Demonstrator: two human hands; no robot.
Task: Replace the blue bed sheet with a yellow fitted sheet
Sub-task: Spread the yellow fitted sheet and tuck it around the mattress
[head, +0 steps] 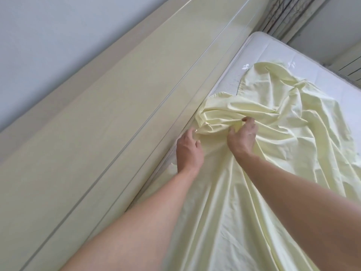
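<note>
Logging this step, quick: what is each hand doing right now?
Left hand: grip on the yellow sheet at the mattress edge.
Right hand: grip on a bunched fold of it.

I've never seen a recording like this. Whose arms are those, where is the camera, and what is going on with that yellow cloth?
There is no machine here: the arms belong to a person wearing a camera on the head, so the single picture looks forward and down along both forearms. The left hand and the right hand both grip a bunched part of the yellow fitted sheet, close to the pale headboard. The sheet lies rumpled over a white mattress, whose far corner is bare. No blue sheet shows in this view. A curtain hangs beyond the bed.
</note>
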